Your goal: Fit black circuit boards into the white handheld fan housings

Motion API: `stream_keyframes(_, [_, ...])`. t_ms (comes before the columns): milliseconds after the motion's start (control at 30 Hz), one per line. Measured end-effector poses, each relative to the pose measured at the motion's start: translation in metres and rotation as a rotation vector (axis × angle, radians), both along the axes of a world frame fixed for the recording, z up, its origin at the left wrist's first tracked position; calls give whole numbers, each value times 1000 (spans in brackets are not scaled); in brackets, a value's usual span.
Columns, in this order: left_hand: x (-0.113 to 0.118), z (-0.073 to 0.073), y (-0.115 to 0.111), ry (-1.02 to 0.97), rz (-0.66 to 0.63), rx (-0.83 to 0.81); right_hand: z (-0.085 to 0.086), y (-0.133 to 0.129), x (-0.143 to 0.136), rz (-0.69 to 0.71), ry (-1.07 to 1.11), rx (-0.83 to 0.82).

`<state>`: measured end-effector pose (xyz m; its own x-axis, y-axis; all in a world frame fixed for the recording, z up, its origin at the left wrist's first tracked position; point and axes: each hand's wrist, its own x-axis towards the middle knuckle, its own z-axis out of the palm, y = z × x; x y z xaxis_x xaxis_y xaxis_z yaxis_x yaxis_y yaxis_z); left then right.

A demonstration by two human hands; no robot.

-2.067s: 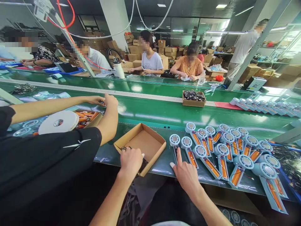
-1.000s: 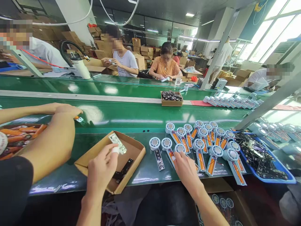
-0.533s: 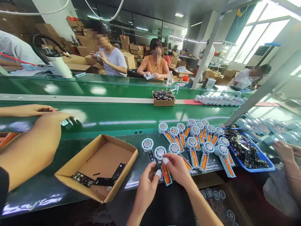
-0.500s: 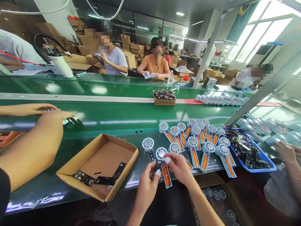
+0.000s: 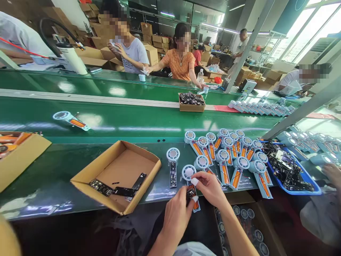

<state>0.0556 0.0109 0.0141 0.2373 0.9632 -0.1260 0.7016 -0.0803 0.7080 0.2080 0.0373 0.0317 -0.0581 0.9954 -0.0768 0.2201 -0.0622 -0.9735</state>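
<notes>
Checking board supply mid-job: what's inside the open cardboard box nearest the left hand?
The cardboard box holds several dark circuit boards and a small sliver. One board crosses over others near the right wall, hiding parts of them, so I can't tell the exact count.

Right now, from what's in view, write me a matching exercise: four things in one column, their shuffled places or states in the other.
Things
1. Left hand
2. Blue tray
3. Lone fan
4. White bottle

Places or states
A. Beside the curved black hose
B. Heaped with black boards
C. Gripping a dark circuit board
D. On the green belt, toward the left

Pairs: 1-C, 2-B, 3-D, 4-A
</notes>
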Motion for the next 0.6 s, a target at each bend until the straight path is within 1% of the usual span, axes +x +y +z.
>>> stream_keyframes(100, [3, 3, -2, 113, -21, -18, 5, -7, 2, 64, -143, 101])
stream_keyframes(233, [-1, 12, -4, 222, -67, -35, 13, -16, 3, 172, -331, 247])
stream_keyframes(367, [-8, 15, -4, 329, -56, 41, 9, -21, 4, 198, -428, 289])
stream_keyframes(433, [-13, 13, -1, 294, -26, 61, 5, -23, 5, 195, -479, 286])
stream_keyframes(533, [-23, 9, 9, 81, 44, 42, 6, -26, 3, 209, -560, 300])
stream_keyframes(600, [-31, 7, 14, -62, 116, 31, 11, -27, 0, 260, -657, 313])
